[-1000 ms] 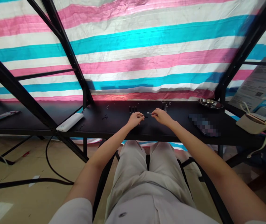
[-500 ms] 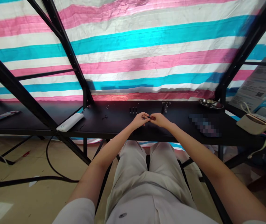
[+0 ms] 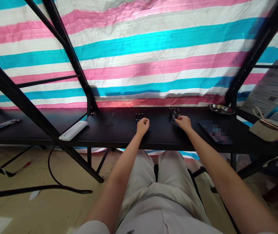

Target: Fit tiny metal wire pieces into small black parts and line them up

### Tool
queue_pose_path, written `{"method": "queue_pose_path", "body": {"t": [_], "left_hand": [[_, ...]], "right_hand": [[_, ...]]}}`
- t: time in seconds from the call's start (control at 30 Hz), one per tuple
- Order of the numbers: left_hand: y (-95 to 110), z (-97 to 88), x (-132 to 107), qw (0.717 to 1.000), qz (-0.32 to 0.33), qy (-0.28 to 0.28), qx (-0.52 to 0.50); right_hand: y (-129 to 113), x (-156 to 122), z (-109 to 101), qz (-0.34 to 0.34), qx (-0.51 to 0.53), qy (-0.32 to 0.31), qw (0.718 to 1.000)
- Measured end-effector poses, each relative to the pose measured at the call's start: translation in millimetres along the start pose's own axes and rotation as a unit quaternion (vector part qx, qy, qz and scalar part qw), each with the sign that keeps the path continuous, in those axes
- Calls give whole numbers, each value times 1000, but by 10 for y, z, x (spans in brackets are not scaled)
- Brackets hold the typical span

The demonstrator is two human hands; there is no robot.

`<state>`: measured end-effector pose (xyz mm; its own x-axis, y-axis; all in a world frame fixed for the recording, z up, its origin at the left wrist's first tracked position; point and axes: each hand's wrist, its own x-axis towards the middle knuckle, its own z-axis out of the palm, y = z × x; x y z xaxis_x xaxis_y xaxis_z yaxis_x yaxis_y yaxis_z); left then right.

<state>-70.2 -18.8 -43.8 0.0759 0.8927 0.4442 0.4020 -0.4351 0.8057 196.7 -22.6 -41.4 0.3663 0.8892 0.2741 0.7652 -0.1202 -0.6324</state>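
Observation:
My left hand (image 3: 143,126) is closed, thumb and fingers pressed together, just in front of a short row of small black cylinders (image 3: 139,116) with pale ends. Whatever it holds, if anything, is too small to make out. At the right, my right hand (image 3: 185,123) reaches to a cluster of small dark and grey pieces (image 3: 174,114), its fingertips pinched at the near edge. A small dark bit shows at those fingertips, but its kind cannot be told. Tiny pale bits (image 3: 173,108) lie behind the cluster.
On the black tabletop (image 3: 119,133) are a white oblong device (image 3: 73,130), thin dark scraps (image 3: 110,124), a phone (image 3: 213,131) and a round metal dish (image 3: 221,109). A beige pouch (image 3: 267,129) with a strap sits at the right end. Black frame posts (image 3: 72,58) rise at both sides.
My hands were together at the middle and have moved apart. The right one has gone right to the cluster of small pieces; the left one has shifted slightly left.

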Motion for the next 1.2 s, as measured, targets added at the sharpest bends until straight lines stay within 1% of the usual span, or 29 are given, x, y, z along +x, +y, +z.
{"method": "queue_pose_path", "body": {"t": [0.1, 0.3, 0.63, 0.7, 0.8, 0.87, 0.93, 1.07, 1.2], "left_hand": [[-24, 0, -16, 1000, 14, 9, 19], [-59, 8, -29, 998, 32, 0, 60], [-26, -3, -36, 998, 24, 0, 61], [-25, -3, -38, 998, 19, 2, 61], [-42, 3, -37, 998, 20, 2, 64], [-55, 8, -34, 998, 24, 1, 65], [-63, 10, -33, 998, 24, 1, 64], [-59, 8, -37, 998, 23, 1, 61], [-59, 4, -35, 998, 23, -2, 65]], "right_hand": [[-14, 46, 53, 1, -23, -10, 1000], [-140, 126, 156, -5, -52, -30, 998], [-139, 189, 160, -17, -81, -46, 996], [-136, 225, 136, -13, -88, -63, 994], [-124, 287, 86, 6, -82, -113, 990], [-107, 319, 61, 16, -76, -134, 988], [-79, 331, 54, 19, -73, -121, 990], [-8, 297, 98, 29, -70, -65, 995], [18, 242, 146, 38, -73, -55, 995]]}}
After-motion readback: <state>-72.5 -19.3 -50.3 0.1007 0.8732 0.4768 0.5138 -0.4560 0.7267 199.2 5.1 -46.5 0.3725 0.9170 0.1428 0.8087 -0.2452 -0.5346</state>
